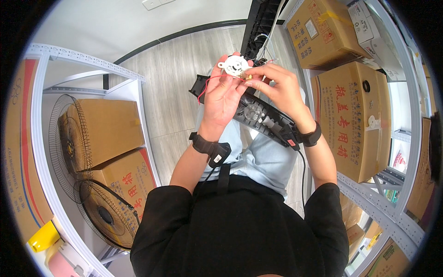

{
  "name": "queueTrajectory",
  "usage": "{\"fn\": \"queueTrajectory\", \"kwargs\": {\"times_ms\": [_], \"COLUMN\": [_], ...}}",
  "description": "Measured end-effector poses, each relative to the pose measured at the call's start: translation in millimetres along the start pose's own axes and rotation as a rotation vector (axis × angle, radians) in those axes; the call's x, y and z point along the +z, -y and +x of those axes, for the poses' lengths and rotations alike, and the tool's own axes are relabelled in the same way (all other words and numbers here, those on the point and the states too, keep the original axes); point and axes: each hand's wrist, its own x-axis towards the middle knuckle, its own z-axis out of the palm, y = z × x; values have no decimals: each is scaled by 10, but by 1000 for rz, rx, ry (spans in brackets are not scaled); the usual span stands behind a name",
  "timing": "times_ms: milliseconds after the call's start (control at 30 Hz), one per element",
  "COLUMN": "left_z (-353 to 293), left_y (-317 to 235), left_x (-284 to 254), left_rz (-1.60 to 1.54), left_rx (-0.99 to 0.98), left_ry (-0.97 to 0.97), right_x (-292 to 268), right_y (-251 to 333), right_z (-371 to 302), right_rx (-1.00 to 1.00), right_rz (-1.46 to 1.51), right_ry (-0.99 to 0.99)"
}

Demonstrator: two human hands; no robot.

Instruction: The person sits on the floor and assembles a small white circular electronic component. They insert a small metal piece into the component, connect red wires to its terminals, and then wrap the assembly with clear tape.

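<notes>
"What colour is the round part?"
"White; the wire is red, the small connector yellow."
"And the long housing?"
"Black, like the shirt. The trousers are pale blue."
"Any patterns?"
"Streaky grey wood grain on the floor; red and dark print on the brown box at right."

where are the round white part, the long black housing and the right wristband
round white part (236, 65): head view, middle of its face
long black housing (261, 128): head view, its long side toward the body
right wristband (311, 136): head view, middle of the black band
</notes>
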Motion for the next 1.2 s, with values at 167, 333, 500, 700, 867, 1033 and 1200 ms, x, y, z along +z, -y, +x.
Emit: {"fn": "queueTrajectory", "kwargs": {"times_ms": [167,333,500,700,867,1033,1200], "left_z": [-12,-4,-4,-1,11,10,11], "left_y": [-5,12,18,46,89,110,97], "left_x": [77,46,57,50,-64,-52,-42], "left_rz": [29,46,43,100,110,110,137], "left_rx": [23,53,51,94,122,134,130], "left_ry": [-32,-17,-27,-12,32,41,26], "right_x": [51,11,13,-22,-3,38,66], "right_y": [-26,55,68,-45,-8,22,17], "right_z": [-16,-7,-13,4,20,12,15], "right_rx": [13,-24,21,166,178,148,145], "right_rz": [82,29,41,329,359,184,215], "right_ry": [-56,-28,-47,-5,-33,-61,-96]}}
